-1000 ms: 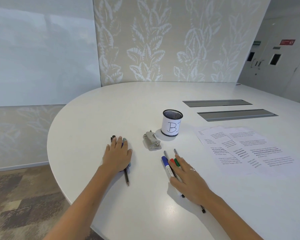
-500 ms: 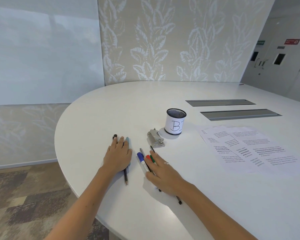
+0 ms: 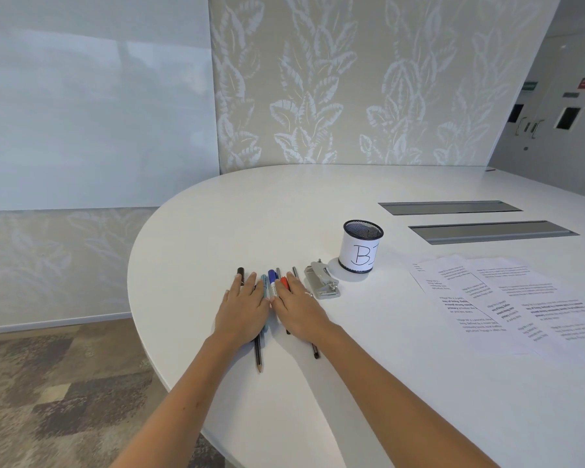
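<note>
Palms down at frame centre, my left hand point(image 3: 243, 310) and right hand point(image 3: 299, 307) side by side, fingers straight, pressing pens point(image 3: 273, 285) onto table point(image 3: 217, 231), punch point(image 3: 322, 283) just right, cup point(image 3: 360, 246) beyond

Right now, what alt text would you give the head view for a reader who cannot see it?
A person's left hand and right hand lie flat, side by side, on markers and pencils on a white table. Beyond them stand a metal desk tool and a mesh pen cup labelled with a B; printed sheets lie to the right.
</note>
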`<state>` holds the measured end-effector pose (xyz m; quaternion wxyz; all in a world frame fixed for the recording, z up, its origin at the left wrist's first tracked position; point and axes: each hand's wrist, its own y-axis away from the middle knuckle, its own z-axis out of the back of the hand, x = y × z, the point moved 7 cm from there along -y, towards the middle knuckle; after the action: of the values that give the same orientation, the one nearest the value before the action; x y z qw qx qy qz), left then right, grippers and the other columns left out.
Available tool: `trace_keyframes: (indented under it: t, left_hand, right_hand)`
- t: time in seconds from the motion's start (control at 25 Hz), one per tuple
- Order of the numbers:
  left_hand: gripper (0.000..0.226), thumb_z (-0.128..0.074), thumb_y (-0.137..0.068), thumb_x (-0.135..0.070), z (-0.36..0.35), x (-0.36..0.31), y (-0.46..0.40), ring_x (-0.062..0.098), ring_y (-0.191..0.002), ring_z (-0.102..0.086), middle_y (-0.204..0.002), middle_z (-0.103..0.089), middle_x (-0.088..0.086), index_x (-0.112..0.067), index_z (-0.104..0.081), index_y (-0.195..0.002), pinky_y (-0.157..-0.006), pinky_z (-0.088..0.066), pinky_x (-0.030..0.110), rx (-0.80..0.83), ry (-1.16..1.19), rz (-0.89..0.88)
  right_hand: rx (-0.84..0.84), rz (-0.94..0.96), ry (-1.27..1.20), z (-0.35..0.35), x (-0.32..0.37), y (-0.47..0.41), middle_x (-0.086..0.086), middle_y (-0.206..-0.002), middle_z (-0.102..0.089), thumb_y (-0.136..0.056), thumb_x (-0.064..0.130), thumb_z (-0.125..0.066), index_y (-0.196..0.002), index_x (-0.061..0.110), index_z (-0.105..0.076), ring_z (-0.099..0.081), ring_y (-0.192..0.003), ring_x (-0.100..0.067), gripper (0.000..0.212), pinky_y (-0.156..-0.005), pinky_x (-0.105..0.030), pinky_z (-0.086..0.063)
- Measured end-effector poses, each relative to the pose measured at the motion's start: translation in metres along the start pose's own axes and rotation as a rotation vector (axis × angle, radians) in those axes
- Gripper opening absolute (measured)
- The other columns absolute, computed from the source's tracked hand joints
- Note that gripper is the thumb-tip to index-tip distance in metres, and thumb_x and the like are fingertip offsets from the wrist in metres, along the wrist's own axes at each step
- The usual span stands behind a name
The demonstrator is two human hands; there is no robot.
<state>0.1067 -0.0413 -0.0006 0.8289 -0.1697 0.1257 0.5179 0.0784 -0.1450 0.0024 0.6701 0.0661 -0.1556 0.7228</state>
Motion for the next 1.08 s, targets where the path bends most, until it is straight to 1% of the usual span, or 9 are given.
trace_keyframes:
  t: [0.2,0.28,0.4,0.48,0.64,0.76,0.88,1.0,1.08]
  left_hand:
    - [0.050,-0.026,-0.102,-0.023,-0.008,0.004,-0.009,0.025,-0.149,-0.011,-0.160,-0.019,0.012,-0.006,-0.028,-0.148,-0.121,-0.008,0.044,-0.058,-0.008,-0.057]
    - [0.050,-0.026,-0.102,-0.022,-0.008,0.000,-0.006,0.025,-0.149,-0.011,-0.160,-0.019,0.012,-0.007,-0.028,-0.149,-0.121,-0.008,0.044,-0.061,-0.009,-0.086]
    - [0.048,-0.030,-0.101,-0.021,0.001,-0.005,0.000,0.024,-0.148,-0.014,-0.160,-0.021,0.011,-0.007,-0.031,-0.148,-0.121,-0.012,0.045,-0.133,-0.067,-0.146]
    - [0.045,-0.032,-0.101,-0.018,0.009,-0.005,0.002,0.025,-0.147,-0.019,-0.158,-0.027,0.010,-0.007,-0.037,-0.144,-0.120,-0.016,0.044,-0.174,-0.032,-0.148]
    - [0.010,-0.069,-0.082,0.000,0.014,-0.024,0.016,0.046,-0.121,-0.054,-0.125,-0.062,0.023,0.006,-0.069,-0.090,-0.100,-0.045,0.054,-0.155,-0.295,-0.396]
    - [0.007,-0.066,-0.081,0.003,0.013,-0.024,0.019,0.052,-0.121,-0.051,-0.125,-0.060,0.030,0.009,-0.068,-0.084,-0.095,-0.046,0.060,-0.135,-0.412,-0.384]
    - [0.009,-0.063,-0.083,0.002,0.013,-0.023,0.020,0.051,-0.121,-0.051,-0.123,-0.061,0.030,0.009,-0.068,-0.086,-0.094,-0.047,0.060,-0.175,-0.454,-0.384]
    - [0.009,-0.066,-0.082,0.000,0.007,-0.023,0.019,0.050,-0.121,-0.053,-0.122,-0.063,0.030,0.008,-0.069,-0.086,-0.093,-0.048,0.058,-0.146,-0.452,-0.399]
    - [0.025,-0.048,-0.096,-0.009,0.005,-0.024,0.016,0.043,-0.138,-0.034,-0.143,-0.045,0.025,0.002,-0.063,-0.112,-0.108,-0.035,0.053,-0.128,-0.494,-0.374]
  right_hand:
    - [0.027,0.039,0.101,-0.012,0.000,-0.007,-0.027,-0.154,-0.020,-0.101,0.015,-0.036,-0.145,-0.004,-0.028,-0.012,-0.147,-0.035,0.048,-0.111,-0.052,-0.030]
    - [-0.017,0.019,-0.076,-0.008,-0.001,-0.006,-0.022,-0.154,-0.025,-0.102,0.016,-0.034,-0.143,-0.001,-0.034,-0.015,-0.147,-0.030,0.045,-0.115,-0.047,-0.026]
    - [-0.215,-0.029,-0.469,0.011,-0.002,0.004,-0.009,-0.138,-0.052,-0.101,0.018,-0.032,-0.130,0.007,-0.053,-0.039,-0.135,-0.017,0.038,-0.110,-0.028,-0.030]
    - [-0.440,0.015,-0.526,0.029,-0.005,0.018,-0.005,-0.109,-0.066,-0.098,0.017,-0.036,-0.110,0.009,-0.064,-0.055,-0.106,-0.011,0.031,-0.091,-0.021,-0.040]
    - [-0.769,-0.026,-0.346,0.052,-0.030,0.046,-0.005,-0.104,-0.059,-0.083,0.006,-0.049,-0.102,0.010,-0.062,-0.050,-0.098,-0.015,0.023,-0.086,-0.018,-0.037]
    - [-0.561,-0.249,-0.251,0.048,-0.067,0.038,-0.012,-0.137,-0.041,-0.083,0.007,-0.055,-0.132,0.016,-0.052,-0.043,-0.121,-0.031,0.049,-0.100,-0.038,-0.035]
    - [-0.231,-0.256,-0.146,0.034,-0.078,0.024,-0.010,-0.155,-0.022,-0.094,0.021,-0.050,-0.145,0.033,-0.034,-0.036,-0.134,-0.030,0.055,-0.109,-0.041,-0.031]
    - [-0.154,-0.199,-0.154,0.031,-0.073,0.020,-0.005,-0.148,-0.035,-0.097,0.023,-0.043,-0.145,0.037,-0.031,-0.052,-0.118,-0.029,0.051,-0.100,-0.044,-0.043]
    - [-0.188,-0.230,-0.173,0.032,-0.076,0.024,-0.003,-0.141,-0.041,-0.097,0.023,-0.042,-0.144,0.038,-0.032,-0.057,-0.109,-0.027,0.050,-0.091,-0.044,-0.049]
